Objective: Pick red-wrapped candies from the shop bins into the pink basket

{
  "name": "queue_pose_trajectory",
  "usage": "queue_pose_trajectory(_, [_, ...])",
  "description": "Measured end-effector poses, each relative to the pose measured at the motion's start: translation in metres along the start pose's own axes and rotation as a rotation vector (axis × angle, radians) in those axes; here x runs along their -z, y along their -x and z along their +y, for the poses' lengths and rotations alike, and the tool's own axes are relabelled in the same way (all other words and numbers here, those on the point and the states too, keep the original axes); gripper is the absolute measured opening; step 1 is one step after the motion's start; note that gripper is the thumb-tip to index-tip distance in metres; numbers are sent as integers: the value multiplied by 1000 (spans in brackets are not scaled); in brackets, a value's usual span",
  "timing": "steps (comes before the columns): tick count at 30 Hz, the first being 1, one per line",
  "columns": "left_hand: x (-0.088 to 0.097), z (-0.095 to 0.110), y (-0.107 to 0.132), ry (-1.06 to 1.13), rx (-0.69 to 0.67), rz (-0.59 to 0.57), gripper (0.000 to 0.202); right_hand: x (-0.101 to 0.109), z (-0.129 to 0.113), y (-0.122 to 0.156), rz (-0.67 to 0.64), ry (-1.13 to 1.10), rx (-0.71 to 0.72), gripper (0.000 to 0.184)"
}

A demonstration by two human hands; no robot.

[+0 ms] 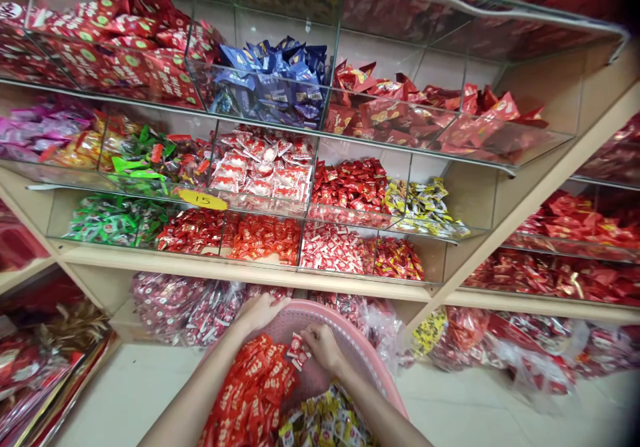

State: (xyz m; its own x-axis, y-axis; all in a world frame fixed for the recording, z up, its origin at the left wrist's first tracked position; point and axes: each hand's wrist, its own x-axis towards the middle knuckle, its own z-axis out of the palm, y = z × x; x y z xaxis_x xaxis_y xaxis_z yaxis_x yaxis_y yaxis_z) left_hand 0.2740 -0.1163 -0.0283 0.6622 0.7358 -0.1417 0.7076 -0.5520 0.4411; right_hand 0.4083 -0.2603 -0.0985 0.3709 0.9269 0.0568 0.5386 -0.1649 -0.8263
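Note:
A pink plastic basket sits low in front of me, filled with red wrapped candies and yellow wrapped candies. My left hand rests on the basket's far rim with its fingers curled over the edge. My right hand is inside the basket, fingers pinched on a few small red-and-white candies at the top of the red pile.
Glass-fronted bins on wooden shelves hold red, green, blue, pink and yellow candy packets. A yellow price tag reads 15. Clear bags of candies lie under the lowest shelf and on the pale floor at the right.

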Motion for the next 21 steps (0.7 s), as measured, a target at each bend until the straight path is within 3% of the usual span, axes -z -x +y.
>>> queue_pose_trajectory(3, [-1,-4,0,31,-13,5,68,9,-9,-3,53,39,54,35])
queue_pose_trajectory(5, [-3,-7,-1,50,-4,-2,68,26,-22,-11,121,57,114,33])
queue_pose_trajectory(9, [-5,-11,-2,49,14,7,68,83,-51,-39,325,98,172,30])
queue_pose_trajectory(13, [-4,-9,-2,44,0,6,67,132,-54,-68,503,282,174,26])
queue_pose_trajectory(16, [-3,-7,-3,49,13,-1,67,142,-42,-82,504,393,134,22])
queue_pose_trajectory(21, [-5,-10,-3,36,14,12,64,135,-31,-88,542,490,71,15])
